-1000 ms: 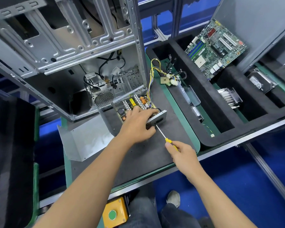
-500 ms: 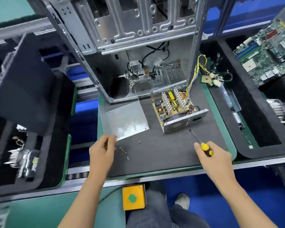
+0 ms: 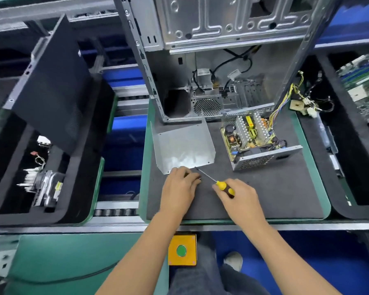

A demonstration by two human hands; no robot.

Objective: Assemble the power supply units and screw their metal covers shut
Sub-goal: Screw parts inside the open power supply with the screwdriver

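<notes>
The open power supply unit (image 3: 256, 141) sits on the dark mat (image 3: 275, 188), its circuit board and heat sinks bare and its yellow wires (image 3: 283, 103) trailing up to the right. Its bent metal cover (image 3: 183, 145) lies loose to the left of it. My left hand (image 3: 177, 188) is curled down on the mat at the cover's front edge, and a small dark screw (image 3: 199, 178) shows at its fingertips. My right hand (image 3: 241, 199) grips a yellow-handled screwdriver (image 3: 223, 186), whose tip points up-left toward the left fingers.
An open computer case (image 3: 222, 28) stands behind the mat. A black foam tray (image 3: 77, 199) with parts lies to the left, and another on the right holds a motherboard (image 3: 364, 86). A yellow box with a green button (image 3: 182, 250) hangs below the table edge.
My left hand left the power supply and came down by the cover's front edge, over the loose screws. My right hand brought the screwdriver left, close to it.
</notes>
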